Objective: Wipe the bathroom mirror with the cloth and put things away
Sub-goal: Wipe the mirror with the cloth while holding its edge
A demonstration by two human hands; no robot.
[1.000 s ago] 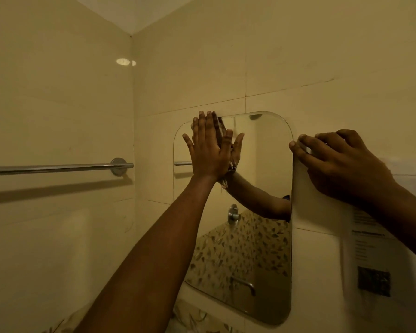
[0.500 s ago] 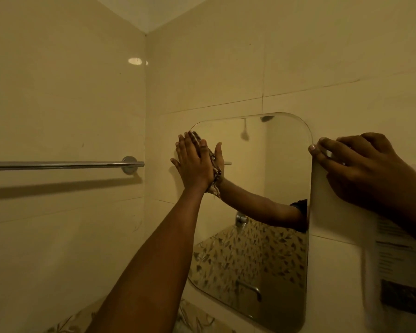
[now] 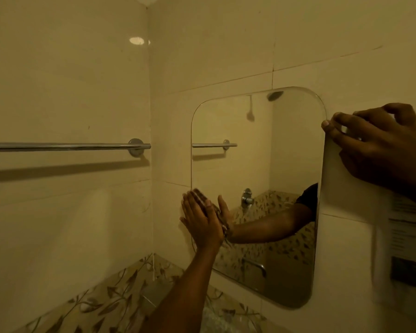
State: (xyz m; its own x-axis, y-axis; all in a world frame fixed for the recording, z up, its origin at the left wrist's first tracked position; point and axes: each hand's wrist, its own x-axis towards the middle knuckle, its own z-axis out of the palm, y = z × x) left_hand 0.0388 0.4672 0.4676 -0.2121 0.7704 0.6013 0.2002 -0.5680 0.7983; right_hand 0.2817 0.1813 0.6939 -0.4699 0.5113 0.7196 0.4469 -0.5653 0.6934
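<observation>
A rounded-corner mirror (image 3: 286, 150) hangs on the cream tiled wall. My left hand (image 3: 202, 222) lies flat against the mirror's lower left edge, fingers up, pressing a dark patterned cloth (image 3: 222, 224) onto the glass; only the cloth's edge shows past my palm. My right hand (image 3: 380, 150) grips the mirror's upper right edge with bent fingers. The glass reflects my left arm, a tap and a shower head.
A chrome towel rail (image 3: 65, 146) runs along the left wall at mirror height. Leaf-patterned tiles (image 3: 111, 301) line the lower wall. A paper notice (image 3: 408, 241) with text and a dark square hangs right of the mirror.
My left hand with the cloth has slid down the mirror's left side from the top to the lower part. My right hand has stayed on the right edge.
</observation>
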